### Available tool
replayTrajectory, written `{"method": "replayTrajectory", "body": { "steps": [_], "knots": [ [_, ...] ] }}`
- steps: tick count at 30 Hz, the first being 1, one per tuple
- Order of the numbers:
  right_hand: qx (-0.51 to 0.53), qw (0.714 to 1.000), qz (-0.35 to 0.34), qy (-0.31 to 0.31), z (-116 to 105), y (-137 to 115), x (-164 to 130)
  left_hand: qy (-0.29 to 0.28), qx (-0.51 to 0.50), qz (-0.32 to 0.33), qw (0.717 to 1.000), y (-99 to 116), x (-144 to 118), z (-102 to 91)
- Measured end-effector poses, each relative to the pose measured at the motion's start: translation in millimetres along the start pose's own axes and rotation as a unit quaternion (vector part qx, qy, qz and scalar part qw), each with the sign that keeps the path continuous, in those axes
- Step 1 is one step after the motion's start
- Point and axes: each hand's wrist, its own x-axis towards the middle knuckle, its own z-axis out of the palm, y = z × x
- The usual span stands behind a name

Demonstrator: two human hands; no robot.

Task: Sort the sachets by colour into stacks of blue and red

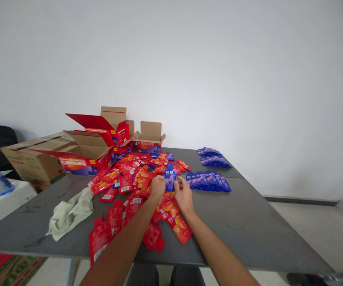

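Both hands, left hand point(157, 185) and right hand point(184, 194), pinch one blue sachet point(170, 177) above the red sachets point(130, 186); a loose grip could drop it back among them on the bench point(249, 226).

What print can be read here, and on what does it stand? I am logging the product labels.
"纯粹": white characters on the blue pouch held between the left hand and the right hand; the second character is unsure.
"40": on the front of the small open box, faint.
Red pouches: print too small to read.
Large red boxes: yellow lettering blurred, unreadable.
Brown carton: marks too blurred to read.
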Motion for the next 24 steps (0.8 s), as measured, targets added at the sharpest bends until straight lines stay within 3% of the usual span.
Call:
{"method": "replayTrajectory", "body": {
  "steps": [4,9,12,14,19,22,24],
  "knots": [
    [0.040,0.995,0.092,-0.018,-0.1,16.2,7.5,-0.020,-0.003,0.022,1.000,-4.1,-1.7,6.6],
    [0.030,0.992,0.117,0.023,-10.7,35.0,12.1,-0.068,0.001,0.017,0.998,-3.9,-9.5,26.2],
    [0.011,0.991,0.126,0.045,-25.2,44.2,18.7,-0.116,0.013,0.005,0.993,-0.1,-16.0,45.0],
    [-0.006,0.991,0.126,0.055,-38.1,49.2,24.6,-0.116,0.008,0.003,0.993,2.4,-18.8,59.9],
    [-0.070,0.995,0.065,0.041,-75.7,55.9,38.7,-0.086,0.013,-0.006,0.996,2.0,-16.6,104.5],
    [-0.161,0.987,0.010,0.009,-96.5,63.9,44.9,-0.132,0.090,0.058,0.986,0.9,-15.4,134.0],
    [-0.231,0.973,-0.016,-0.006,-109.3,74.0,49.0,-0.161,0.179,0.121,0.963,1.0,-17.6,152.6]
  ]
}}
